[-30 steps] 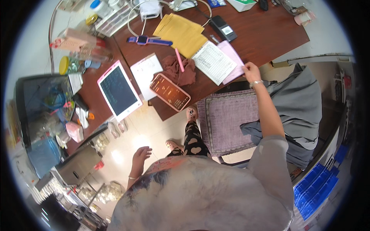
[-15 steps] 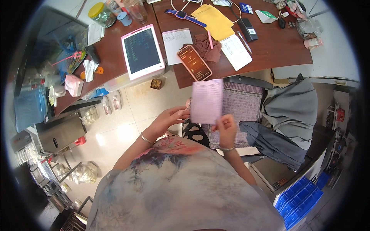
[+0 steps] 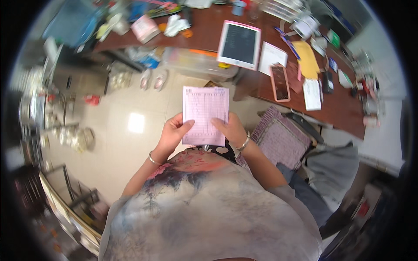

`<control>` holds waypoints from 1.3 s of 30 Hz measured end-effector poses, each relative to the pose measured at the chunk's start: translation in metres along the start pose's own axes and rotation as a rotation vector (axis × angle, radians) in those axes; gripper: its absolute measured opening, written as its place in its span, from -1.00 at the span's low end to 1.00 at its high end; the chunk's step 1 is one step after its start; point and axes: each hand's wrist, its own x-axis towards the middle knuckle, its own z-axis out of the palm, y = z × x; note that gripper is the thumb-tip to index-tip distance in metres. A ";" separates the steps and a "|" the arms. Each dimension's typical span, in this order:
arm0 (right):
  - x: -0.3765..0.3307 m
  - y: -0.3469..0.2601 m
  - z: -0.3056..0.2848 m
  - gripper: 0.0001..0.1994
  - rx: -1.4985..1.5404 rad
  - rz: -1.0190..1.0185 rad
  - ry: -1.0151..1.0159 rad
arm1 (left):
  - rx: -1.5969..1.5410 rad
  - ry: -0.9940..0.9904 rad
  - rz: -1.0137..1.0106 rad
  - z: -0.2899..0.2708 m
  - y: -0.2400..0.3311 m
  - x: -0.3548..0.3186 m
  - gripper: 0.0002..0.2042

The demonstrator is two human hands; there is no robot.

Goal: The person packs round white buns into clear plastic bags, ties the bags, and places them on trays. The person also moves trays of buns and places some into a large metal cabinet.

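A pink ruled form pad (image 3: 205, 104) is held upright in front of my body, its printed columns and rows facing me. My left hand (image 3: 175, 130) grips its lower left edge, thumb on the front. On the opposite edge my right hand (image 3: 231, 129) holds it the same way, thumb laid across the page. The fingers behind the pad are hidden. Whether it is one sheet or several I cannot tell.
Ahead, the brown desk (image 3: 174, 40) carries a writing tablet (image 3: 239, 45), a phone (image 3: 280, 82), yellow envelopes (image 3: 306, 58) and papers. A cushioned chair (image 3: 281, 137) with grey clothing (image 3: 331, 169) stands right. Shoes (image 3: 153, 80) lie on the tiled floor.
The view has swung, so the desk now lies further right. The pink pad was in my right hand alone; my left hand has closed on its other edge, and the printed form now shows.
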 end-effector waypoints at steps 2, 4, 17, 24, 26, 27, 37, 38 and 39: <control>0.025 -0.012 0.020 -0.67 -0.005 0.006 -0.149 | -0.012 0.174 -0.007 -0.017 0.004 -0.012 -0.78; 0.041 -0.024 0.047 -0.74 0.068 -0.061 -0.275 | -0.207 0.293 0.090 -0.034 0.004 -0.026 -0.78; 0.028 -0.058 0.246 -0.80 0.177 0.019 -0.972 | -1.159 0.625 0.664 -0.108 -0.080 -0.185 -0.48; -0.081 -0.077 0.387 -0.69 -0.068 -0.372 -1.419 | -0.888 1.239 0.619 -0.140 -0.128 -0.313 -0.64; -0.103 -0.080 0.420 -0.67 0.076 0.124 -1.503 | -0.794 1.339 0.547 -0.155 -0.145 -0.357 -0.66; -0.111 -0.081 0.442 -0.67 -0.007 0.066 -1.585 | -0.725 1.359 0.489 -0.161 -0.153 -0.378 -0.67; -0.196 -0.047 0.612 -0.91 -0.243 0.059 -1.803 | -0.746 1.550 0.602 -0.232 -0.199 -0.480 -0.79; -0.203 -0.041 0.632 -0.90 -0.208 0.128 -1.792 | -0.832 1.508 0.647 -0.247 -0.208 -0.491 -0.80; -0.209 -0.034 0.653 -0.89 -0.167 0.207 -1.782 | -0.899 1.460 0.712 -0.264 -0.218 -0.504 -0.81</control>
